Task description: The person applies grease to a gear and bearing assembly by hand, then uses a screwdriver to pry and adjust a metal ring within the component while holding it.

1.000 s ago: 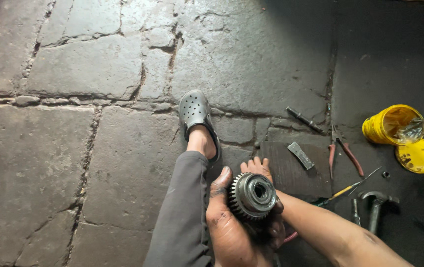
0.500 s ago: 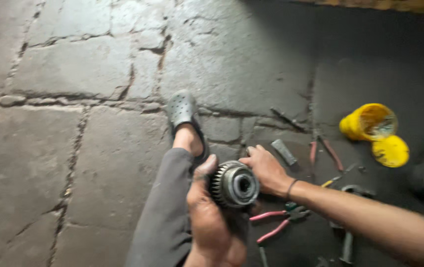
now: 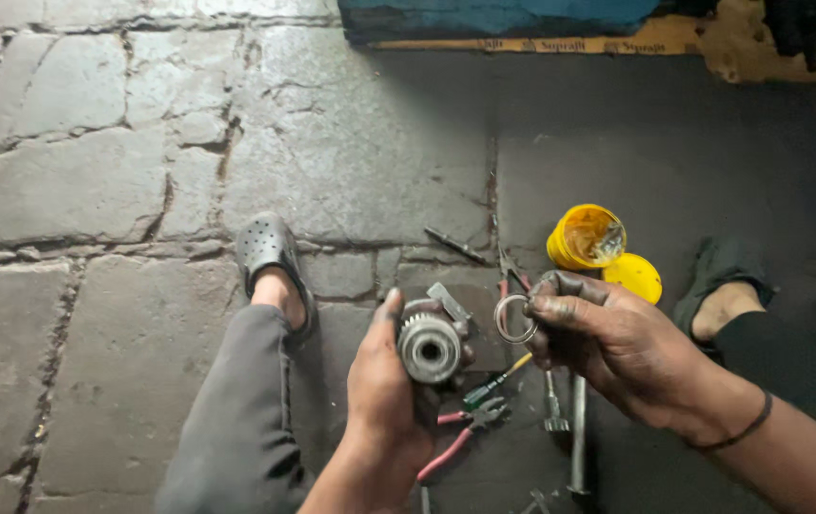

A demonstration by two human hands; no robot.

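1. Far left: cracked stone floor (image 3: pixel 94 190), grey slabs with dark joints.
2. Left leg in grey trousers (image 3: pixel 236 419) stretches up-frame, foot in a grey perforated clog (image 3: pixel 267 246), toe pointing away from the camera.
3. Left hand (image 3: pixel 384 390) grips a toothed metal gear hub (image 3: pixel 430 347); fingers wrapped behind it, thumb up along its left side. Hub sits mid-frame, over the tools on the floor.
4. Hub's bore faces the camera; its long axis runs roughly along the view line, tilted slightly up. Teeth ring the outer edge.
5. Below the hub on the floor: red-handled pliers (image 3: pixel 455 443), a green-yellow screwdriver (image 3: pixel 495 381), a hammer (image 3: pixel 576 428) with its handle running up-down.
6. Right hand (image 3: pixel 617 343) pinches a thin metal ring (image 3: pixel 513 319) between thumb and fingertips; ring stands upright, opening facing the camera, just right of the hub, not touching it.
7. Behind: open yellow tub (image 3: pixel 587 236) lying tilted, its yellow lid (image 3: pixel 632 276) flat beside it.
8. Far right: the other foot in a dark clog (image 3: pixel 717 271).
9. Versus half a second ago: right hand is off the hub and now holds the ring; the view has swung so the tub sits nearer centre.
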